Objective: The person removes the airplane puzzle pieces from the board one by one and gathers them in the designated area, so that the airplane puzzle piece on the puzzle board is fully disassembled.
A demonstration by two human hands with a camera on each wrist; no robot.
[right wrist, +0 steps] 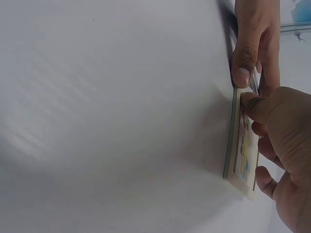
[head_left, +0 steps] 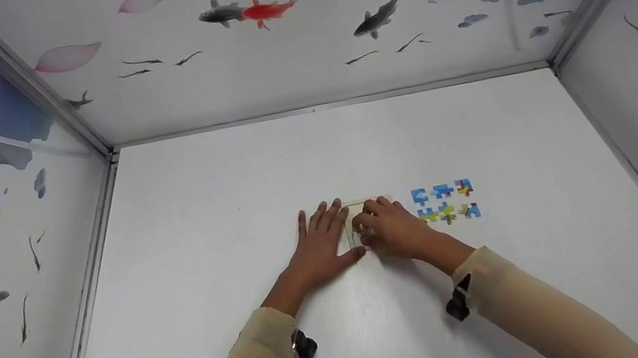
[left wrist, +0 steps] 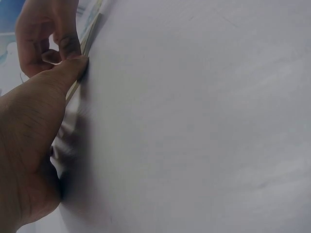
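A small pale wooden puzzle board (head_left: 355, 208) lies on the white table under both hands. My left hand (head_left: 323, 243) rests along its left side, fingers straight and spread, its thumb touching the near left corner. Over the board, my right hand (head_left: 392, 228) has curled fingers and seems to pinch a puzzle piece, mostly hidden by the fingers. In the right wrist view, the right thumb (right wrist: 255, 107) touches inside the board's raised rim (right wrist: 230, 145), and coloured pieces (right wrist: 245, 167) show there. Blue and yellow loose puzzle pieces (head_left: 442, 191) lie right of the right hand.
The loose pieces lie in two rows. White walls with painted fish (head_left: 379, 14) enclose the table (head_left: 202, 210) at the back and both sides, with metal strips along the edges. A small black device (head_left: 305, 346) is worn at each wrist over beige sleeves.
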